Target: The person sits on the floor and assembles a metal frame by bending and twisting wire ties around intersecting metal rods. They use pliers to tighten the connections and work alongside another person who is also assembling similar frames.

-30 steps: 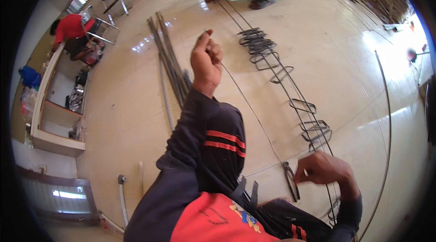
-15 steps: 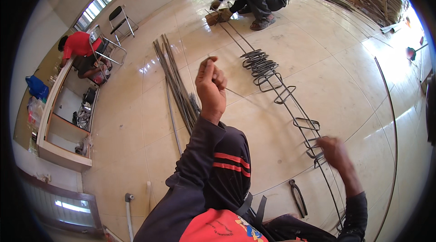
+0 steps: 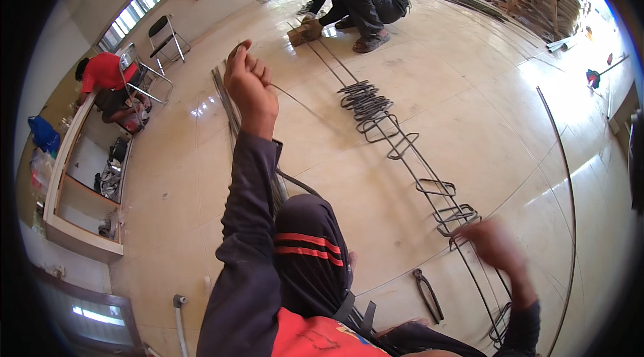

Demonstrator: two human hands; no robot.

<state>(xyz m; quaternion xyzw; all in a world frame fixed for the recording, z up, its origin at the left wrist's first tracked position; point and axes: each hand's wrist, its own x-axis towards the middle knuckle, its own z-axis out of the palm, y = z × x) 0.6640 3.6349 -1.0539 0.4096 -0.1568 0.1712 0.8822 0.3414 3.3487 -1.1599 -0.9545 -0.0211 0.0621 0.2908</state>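
Note:
My left hand point(image 3: 252, 94) is raised above the floor with its fingers curled closed. A thin tie wire point(image 3: 298, 101) runs from it toward the lower right. My right hand point(image 3: 495, 244), smeared by motion, is beside the near rings of a rebar frame point(image 3: 417, 156); its fingers cannot be made out. Two long parallel bars form the frame, with bent stirrups point(image 3: 365, 102) bunched at the far part and several spread along its length. Pincers point(image 3: 428, 295) with dark handles lie on the tiles, left of the frame's near end.
A co-worker point(image 3: 362, 2) crouches at the frame's far end by a wooden block point(image 3: 304, 34). Loose bars lie behind my left arm; another long rod point(image 3: 567, 176) lies right. A person in red point(image 3: 109, 75) bends by a low cabinet point(image 3: 84, 240) and folding chairs point(image 3: 164, 38).
My left hand has moved up and left, drawing the wire with it. My right hand stays by the near stirrups. The view has shifted slightly, moving the scene left.

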